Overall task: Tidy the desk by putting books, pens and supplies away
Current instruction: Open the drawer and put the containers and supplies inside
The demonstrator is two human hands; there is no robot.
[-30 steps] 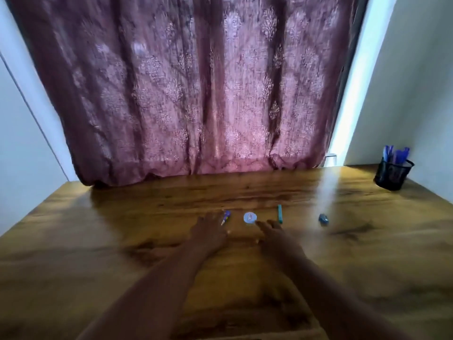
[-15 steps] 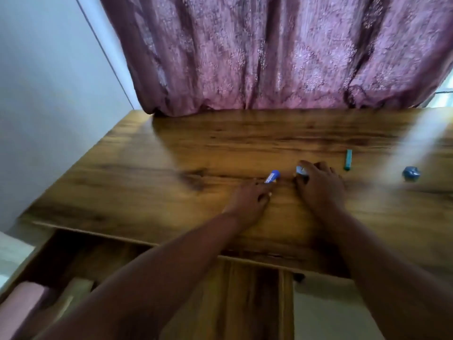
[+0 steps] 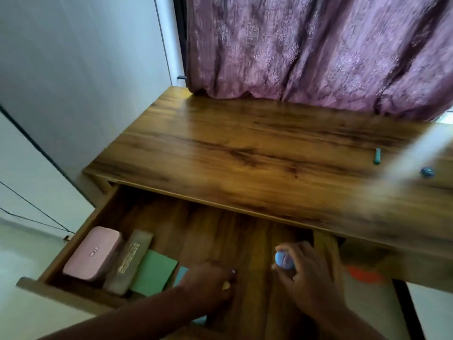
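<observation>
Both my hands hang over the open wooden drawer [image 3: 220, 227] under the desk top [image 3: 245, 148]. My left hand [image 3: 210, 283] is curled around a small stick-shaped item; only its pale tip [image 3: 232, 271] pokes out at the fingertips. Just to its right, my right hand [image 3: 311, 278] pinches a round light-blue item [image 3: 284, 260] above the drawer floor. On the desk at the far right lie a teal stick [image 3: 377, 156] and a small blue object [image 3: 427, 172].
The drawer's left end holds a pink case [image 3: 92, 253], a pale pouch [image 3: 131, 261], a green pad [image 3: 154, 273] and a blue piece [image 3: 180, 276]. A mauve curtain [image 3: 306, 45] hangs behind the desk. A white wall stands at the left.
Both hands have left the desk top and dropped to the open drawer, carrying the small stick and the round blue item. My view has swung down and left.
</observation>
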